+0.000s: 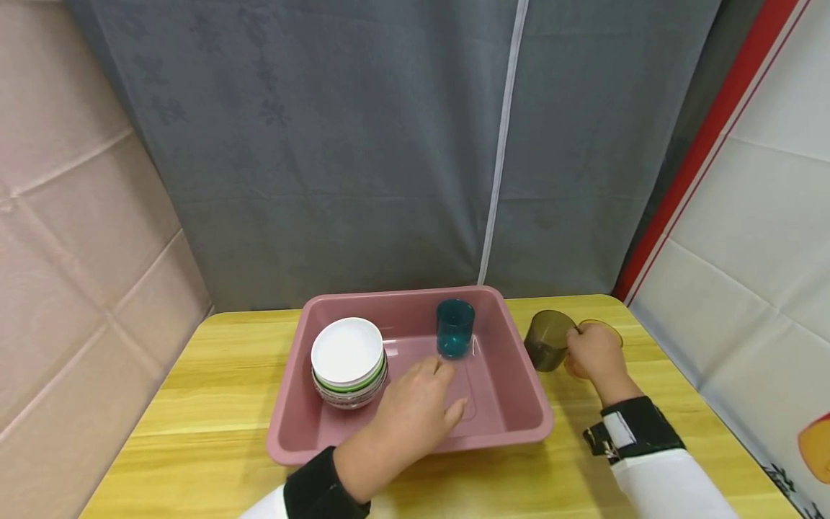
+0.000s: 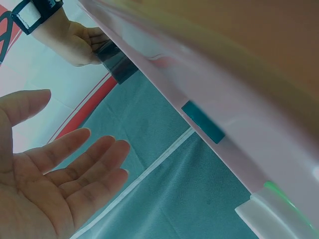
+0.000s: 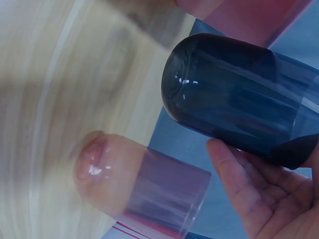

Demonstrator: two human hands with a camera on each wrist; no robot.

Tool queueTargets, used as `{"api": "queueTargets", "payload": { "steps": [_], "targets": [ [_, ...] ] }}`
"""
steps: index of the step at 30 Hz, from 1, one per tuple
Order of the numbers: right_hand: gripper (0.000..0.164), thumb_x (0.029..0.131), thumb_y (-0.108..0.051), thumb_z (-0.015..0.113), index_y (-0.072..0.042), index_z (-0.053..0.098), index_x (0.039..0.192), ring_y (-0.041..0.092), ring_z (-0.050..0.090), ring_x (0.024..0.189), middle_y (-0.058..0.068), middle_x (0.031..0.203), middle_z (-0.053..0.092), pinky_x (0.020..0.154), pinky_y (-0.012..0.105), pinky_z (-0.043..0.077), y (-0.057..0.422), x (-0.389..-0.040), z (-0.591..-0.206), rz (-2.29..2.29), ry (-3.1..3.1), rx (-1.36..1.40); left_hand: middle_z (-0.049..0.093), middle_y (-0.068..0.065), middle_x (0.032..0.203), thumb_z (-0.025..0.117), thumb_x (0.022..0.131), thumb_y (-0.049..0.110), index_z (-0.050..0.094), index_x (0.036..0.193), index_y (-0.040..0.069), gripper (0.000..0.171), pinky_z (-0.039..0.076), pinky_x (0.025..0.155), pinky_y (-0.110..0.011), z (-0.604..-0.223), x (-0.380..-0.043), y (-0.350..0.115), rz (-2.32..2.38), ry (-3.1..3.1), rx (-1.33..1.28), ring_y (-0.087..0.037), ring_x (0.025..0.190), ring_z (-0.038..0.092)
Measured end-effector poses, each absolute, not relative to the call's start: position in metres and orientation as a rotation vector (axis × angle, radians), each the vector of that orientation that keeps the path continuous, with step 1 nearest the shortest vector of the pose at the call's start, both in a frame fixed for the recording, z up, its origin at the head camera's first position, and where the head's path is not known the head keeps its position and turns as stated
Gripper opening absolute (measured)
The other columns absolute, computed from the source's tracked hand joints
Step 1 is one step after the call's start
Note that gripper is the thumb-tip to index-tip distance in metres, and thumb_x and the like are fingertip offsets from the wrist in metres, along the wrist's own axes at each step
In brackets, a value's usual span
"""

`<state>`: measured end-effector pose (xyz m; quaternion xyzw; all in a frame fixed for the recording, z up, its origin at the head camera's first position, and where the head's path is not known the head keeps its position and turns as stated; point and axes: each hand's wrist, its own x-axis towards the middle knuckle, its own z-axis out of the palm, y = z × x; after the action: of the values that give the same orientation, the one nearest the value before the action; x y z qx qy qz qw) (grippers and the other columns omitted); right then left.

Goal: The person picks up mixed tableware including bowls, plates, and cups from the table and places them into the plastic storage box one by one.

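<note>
My right hand point(image 1: 596, 353) grips a smoky brown see-through cup point(image 1: 547, 340) near its rim, just right of the pink tub point(image 1: 499, 411). In the right wrist view the same cup point(image 3: 229, 89) looks dark, with fingers point(image 3: 234, 174) under its side. Behind that hand stands an amber clear cup point(image 3: 149, 179), partly hidden in the head view. My left hand point(image 1: 415, 407) is over the tub's front part and holds nothing; its fingers point(image 2: 94, 164) are spread and slightly bent. Inside the tub are a teal cup point(image 1: 455, 328) and a stack of bowls point(image 1: 347, 353), white on top.
The tub sits on a yellow wood-grain table point(image 1: 214, 404). A grey cloth point(image 1: 344, 158) hangs behind it. Pale cloth point(image 1: 84, 238) bounds the left side, and white cloth with a red band point(image 1: 707, 137) bounds the right.
</note>
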<state>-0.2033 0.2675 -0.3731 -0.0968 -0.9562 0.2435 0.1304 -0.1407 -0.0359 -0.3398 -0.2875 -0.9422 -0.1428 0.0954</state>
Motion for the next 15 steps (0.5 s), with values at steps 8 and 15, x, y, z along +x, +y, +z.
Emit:
{"api": "queueTargets", "payload": {
  "steps": [8, 15],
  "targets": [
    [0.040, 0.091, -0.016, 0.043, -0.011, 0.043, 0.051, 0.025, 0.043, 0.055, 0.001, 0.053, 0.041, 0.049, 0.032, 0.029, 0.270, -0.200, -0.363, 0.741, -2.774, -0.315, 0.062, -0.009, 0.103, 0.069, 0.086, 0.036, 0.064, 0.110, 0.005, 0.040, 0.054, 0.076, -0.037, -0.340, -0.141, -0.037, -0.427, -2.779, -0.843, -0.021, 0.090, 0.061],
    [0.042, 0.092, -0.017, 0.042, -0.013, 0.040, 0.050, 0.019, 0.036, 0.051, -0.003, 0.050, 0.035, 0.048, 0.031, 0.027, 0.269, -0.195, -0.353, 0.760, -2.767, -0.302, 0.062, -0.009, 0.100, 0.070, 0.086, 0.034, 0.064, 0.111, 0.005, 0.040, 0.054, 0.075, -0.037, -0.340, -0.141, -0.038, -0.430, -2.765, -0.836, -0.021, 0.089, 0.061]
  ]
}}
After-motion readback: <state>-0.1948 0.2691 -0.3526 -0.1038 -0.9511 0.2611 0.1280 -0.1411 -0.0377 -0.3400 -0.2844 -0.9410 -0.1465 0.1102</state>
